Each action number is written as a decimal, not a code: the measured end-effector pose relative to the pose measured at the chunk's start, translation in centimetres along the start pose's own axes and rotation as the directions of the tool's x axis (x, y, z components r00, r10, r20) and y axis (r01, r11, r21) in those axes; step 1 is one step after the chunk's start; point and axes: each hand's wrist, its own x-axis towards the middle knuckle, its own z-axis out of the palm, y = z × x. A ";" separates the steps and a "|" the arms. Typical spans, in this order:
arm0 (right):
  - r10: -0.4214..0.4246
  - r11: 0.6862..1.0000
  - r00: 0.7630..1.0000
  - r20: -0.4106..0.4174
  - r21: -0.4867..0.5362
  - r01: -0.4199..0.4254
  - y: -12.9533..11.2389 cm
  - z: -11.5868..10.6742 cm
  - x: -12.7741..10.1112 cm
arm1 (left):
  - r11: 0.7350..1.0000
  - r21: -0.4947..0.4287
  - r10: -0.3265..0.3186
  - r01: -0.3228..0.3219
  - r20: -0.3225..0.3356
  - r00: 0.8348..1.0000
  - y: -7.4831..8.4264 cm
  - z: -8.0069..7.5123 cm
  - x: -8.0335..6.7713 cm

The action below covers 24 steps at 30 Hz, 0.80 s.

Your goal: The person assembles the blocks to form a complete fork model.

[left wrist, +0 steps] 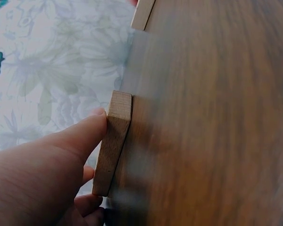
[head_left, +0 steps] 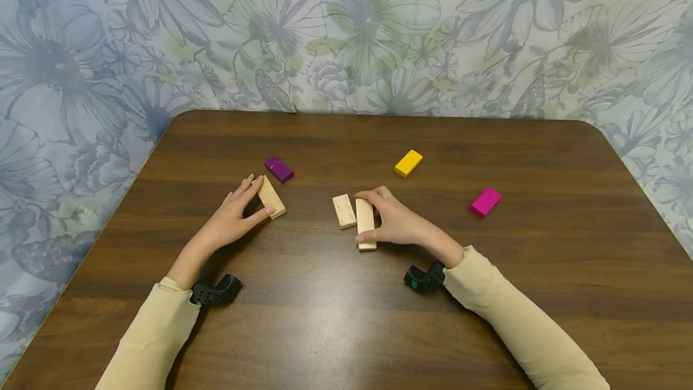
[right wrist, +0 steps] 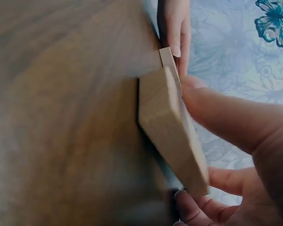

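Two hands were on a dark brown wooden table (head_left: pixel 346 330), and each one held a plain wooden block. The left hand (head_left: pixel 238 212) pinched a light wood block (head_left: pixel 271 197) between its thumb and fingers, on the left side of the table. That block stood up on its long thin edge on the tabletop, leaning a little, as the left wrist view showed. The right hand (head_left: pixel 397 221) pinched a second light wood block (head_left: pixel 365 223) near the middle of the table, with the thumb at the near end and the fingers at the far end. In the right wrist view this block was tipped up on one edge too. A third plain block (head_left: pixel 343 210) lay flat just beside it, on its left, and no hand touched it. A purple block (head_left: pixel 278 168) lay close behind the left hand. A yellow block (head_left: pixel 408 163) lay farther back, and a pink block (head_left: pixel 485 201) lay off to the right, well apart from both hands. Both arms wore pale yellow sleeves (head_left: pixel 520 324). Behind the table hung a cloth with big flowers (head_left: pixel 352 29).
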 end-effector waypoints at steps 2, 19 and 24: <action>-0.005 0.999 1.000 0.004 -0.034 0.005 -0.1 0.1 -0.3 | 1.000 0.003 -0.003 0.003 -0.002 1.000 0.0 0.0 0.0; -0.019 0.998 0.997 -0.073 -0.061 0.014 0.2 0.6 -1.0 | 1.000 0.014 -0.003 0.003 0.028 1.000 0.0 0.0 -0.1; 0.000 1.000 0.980 -0.201 0.013 0.002 0.9 0.9 -2.5 | 0.998 0.042 -0.038 0.037 0.017 0.999 0.5 0.2 -0.2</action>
